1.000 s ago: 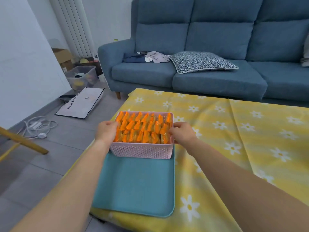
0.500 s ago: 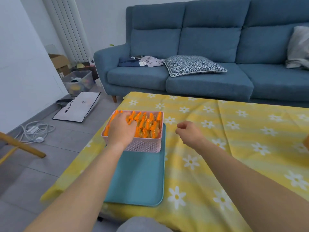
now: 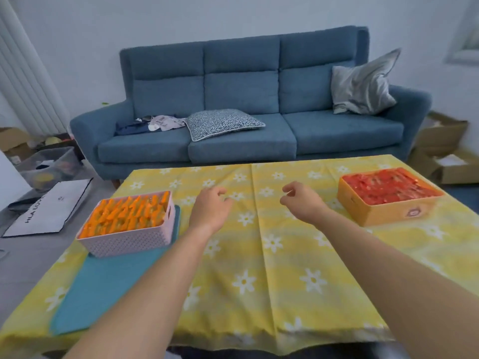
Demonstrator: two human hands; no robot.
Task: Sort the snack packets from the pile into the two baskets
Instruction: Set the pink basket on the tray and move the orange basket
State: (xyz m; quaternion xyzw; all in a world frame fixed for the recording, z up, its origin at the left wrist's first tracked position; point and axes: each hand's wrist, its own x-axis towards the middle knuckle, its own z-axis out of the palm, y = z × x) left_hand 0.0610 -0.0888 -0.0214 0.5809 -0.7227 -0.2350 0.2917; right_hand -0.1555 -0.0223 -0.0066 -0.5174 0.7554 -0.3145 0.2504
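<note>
A pink basket (image 3: 124, 240) full of orange snack packets (image 3: 124, 215) stands on the far end of a teal mat (image 3: 103, 286) at the table's left. An orange basket (image 3: 388, 215) full of red snack packets (image 3: 388, 185) sits at the far right. Between them, over the yellow flowered tablecloth (image 3: 259, 255), hover my left hand (image 3: 211, 209) and my right hand (image 3: 302, 202). Both hands hold nothing, with fingers loosely curled and apart. No loose pile of packets is in view.
A blue sofa (image 3: 241, 112) with two cushions stands behind the table. Cardboard boxes (image 3: 440, 151) lie on the floor at the right. At the left are a clear storage bin (image 3: 49, 164) and a white paper bag (image 3: 51, 206).
Both hands have left the pink basket and moved to the middle of the table. The view has swung right, bringing the orange basket with red packets into sight.
</note>
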